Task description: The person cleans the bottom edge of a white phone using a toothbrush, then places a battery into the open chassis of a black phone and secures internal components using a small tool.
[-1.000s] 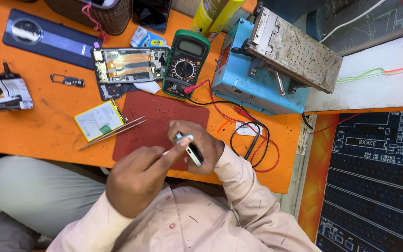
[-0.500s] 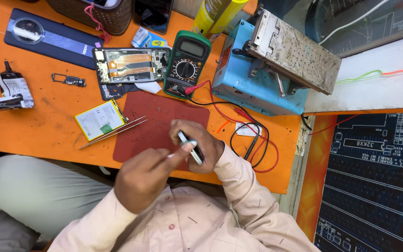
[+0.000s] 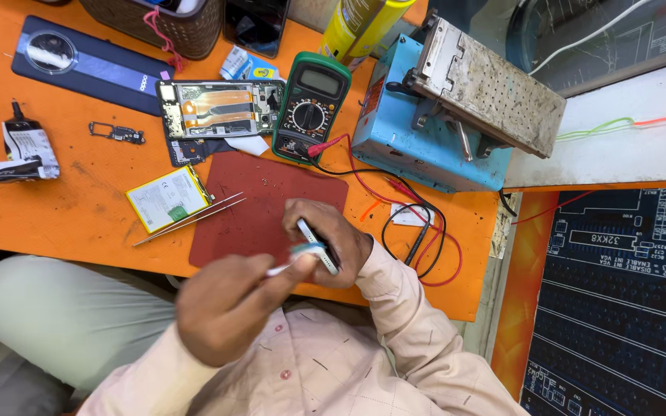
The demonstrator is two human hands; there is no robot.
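My right hand [image 3: 344, 245] is closed around a small flat silver-edged part [image 3: 316, 245], held just above the near edge of a dark red mat [image 3: 256, 204]. My left hand [image 3: 225, 308] pinches a thin white tool with a bluish tip [image 3: 296, 256]. That tip touches the part and is blurred. Both hands are close to my chest, in front of the orange table [image 3: 79, 208].
Tweezers [image 3: 190, 219] and a yellow-white battery [image 3: 167, 198] lie left of the mat. Behind it are an opened phone [image 3: 213, 108], a green multimeter [image 3: 311, 108] with red and black leads [image 3: 418, 231], a blue metal machine [image 3: 441, 115] and a phone back cover [image 3: 79, 65].
My left hand has dropped slightly toward me and the tool tip has shifted across the part. My right hand stays in nearly the same spot.
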